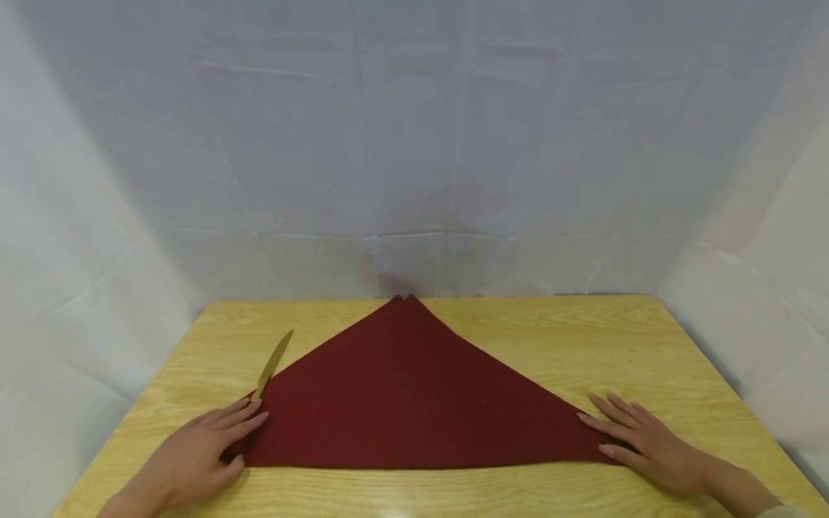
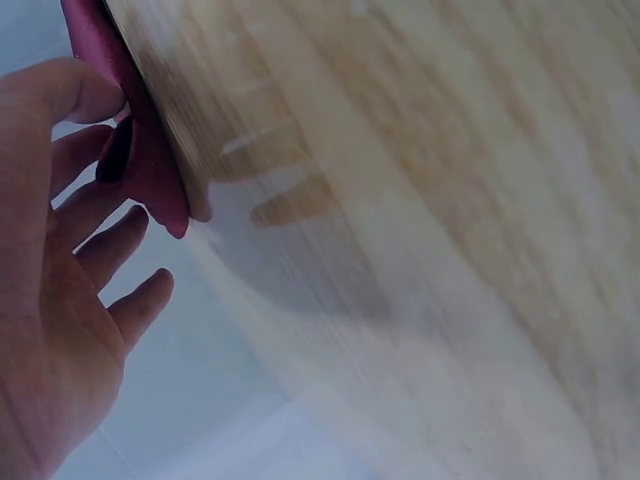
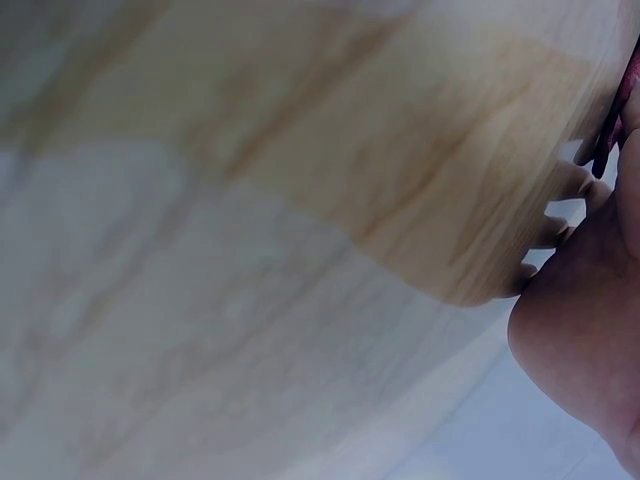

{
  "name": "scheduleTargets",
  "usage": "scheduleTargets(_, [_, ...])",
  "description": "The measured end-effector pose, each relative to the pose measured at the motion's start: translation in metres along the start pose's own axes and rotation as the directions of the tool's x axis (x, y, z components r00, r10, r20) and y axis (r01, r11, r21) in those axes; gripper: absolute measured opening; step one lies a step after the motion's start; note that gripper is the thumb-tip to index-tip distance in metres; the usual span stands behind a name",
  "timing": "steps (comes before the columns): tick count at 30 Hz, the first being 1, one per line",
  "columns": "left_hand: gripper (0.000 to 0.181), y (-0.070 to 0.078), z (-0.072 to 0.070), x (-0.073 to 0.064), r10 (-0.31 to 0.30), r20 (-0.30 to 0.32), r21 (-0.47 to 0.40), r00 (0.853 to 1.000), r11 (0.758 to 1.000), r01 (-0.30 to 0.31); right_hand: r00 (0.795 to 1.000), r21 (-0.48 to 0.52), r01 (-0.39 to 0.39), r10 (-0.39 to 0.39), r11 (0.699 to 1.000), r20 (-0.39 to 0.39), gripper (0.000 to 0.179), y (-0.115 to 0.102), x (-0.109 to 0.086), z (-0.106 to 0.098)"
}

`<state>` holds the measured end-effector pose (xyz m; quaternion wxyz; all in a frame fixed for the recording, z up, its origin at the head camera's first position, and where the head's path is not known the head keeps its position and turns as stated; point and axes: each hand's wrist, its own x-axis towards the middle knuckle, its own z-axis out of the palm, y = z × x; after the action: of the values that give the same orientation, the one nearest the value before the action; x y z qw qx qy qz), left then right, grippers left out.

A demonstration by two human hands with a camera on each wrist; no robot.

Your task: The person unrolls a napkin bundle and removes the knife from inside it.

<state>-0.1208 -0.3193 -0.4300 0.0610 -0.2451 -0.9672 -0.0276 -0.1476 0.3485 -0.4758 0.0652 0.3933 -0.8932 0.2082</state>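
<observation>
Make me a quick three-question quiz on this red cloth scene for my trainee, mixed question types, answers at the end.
1. Fill in: in the head view, the left hand and right hand touch the two side ____ of the red cloth.
2. Beside which edge of the red cloth does the slim golden item lie, as the head view shows it? A: bottom. B: right slanting. C: left slanting.
3. True or false: the red cloth is bunched into a ball.

Key: 1. corners; 2. C; 3. false.
</observation>
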Motion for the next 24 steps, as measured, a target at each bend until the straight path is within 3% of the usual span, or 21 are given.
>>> scheduleTargets(5, [0.044, 0.0, -0.003, 0.0, -0.007, 0.069, 0.003, 0.998, 1.0, 0.007, 1.0, -0.013, 0.018, -0.018, 1.0, -0.006, 0.052, 0.002, -0.001, 0.001])
scheduleTargets(17, [0.041, -0.007, -0.006, 0.0, 0.024, 0.073, 0.045, 0.997, 0.999, -0.027, 0.999, 0.019, -0.031, 0.03, 0.999, 0.017, 0.05, 0.005, -0.003, 0.003])
scheduleTargets(24, [0.043, -0.01, -0.007, -0.002, -0.004, 0.065, 0.02, 0.998, 1.0, 0.002, 0.999, 0.038, -0.04, 0.04, 0.998, 0.019, 0.05, 0.005, -0.003, 0.001])
